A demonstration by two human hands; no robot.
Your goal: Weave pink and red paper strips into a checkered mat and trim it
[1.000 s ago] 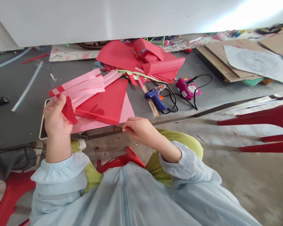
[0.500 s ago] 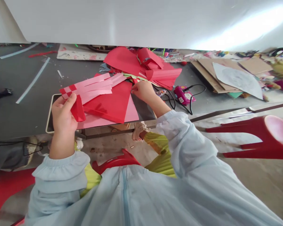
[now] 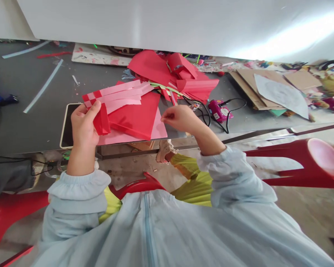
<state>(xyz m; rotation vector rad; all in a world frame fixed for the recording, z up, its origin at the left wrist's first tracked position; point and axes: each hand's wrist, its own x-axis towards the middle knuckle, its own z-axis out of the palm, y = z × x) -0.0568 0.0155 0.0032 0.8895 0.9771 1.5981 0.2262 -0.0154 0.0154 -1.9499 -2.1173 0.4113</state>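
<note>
My left hand (image 3: pixel 85 124) is closed on a piece of woven paper (image 3: pixel 119 98). Its long pink strips fan out to the right, crossed by red at the left end, with a folded red flap under my thumb. Beneath it a red paper sheet (image 3: pixel 139 118) overlaps a pink paper sheet (image 3: pixel 161 129) at the table edge. My right hand (image 3: pixel 179 118) hovers just right of these sheets, fingers curled together, and no paper shows in them. Beyond it lie loose red and pale green paper strips (image 3: pixel 168 89).
More red paper (image 3: pixel 150 66) is heaped behind the strips. A magenta device (image 3: pixel 219 111) with black cables sits to the right, before stacked cardboard (image 3: pixel 247 89). A tablet-like dark panel (image 3: pixel 67 128) lies by my left hand. Red stools (image 3: pixel 295 159) stand below the table (image 3: pixel 30 135).
My right hand has drawn back from the paper strips toward me and slightly right. My left hand still holds the woven paper; the view has shifted a little.
</note>
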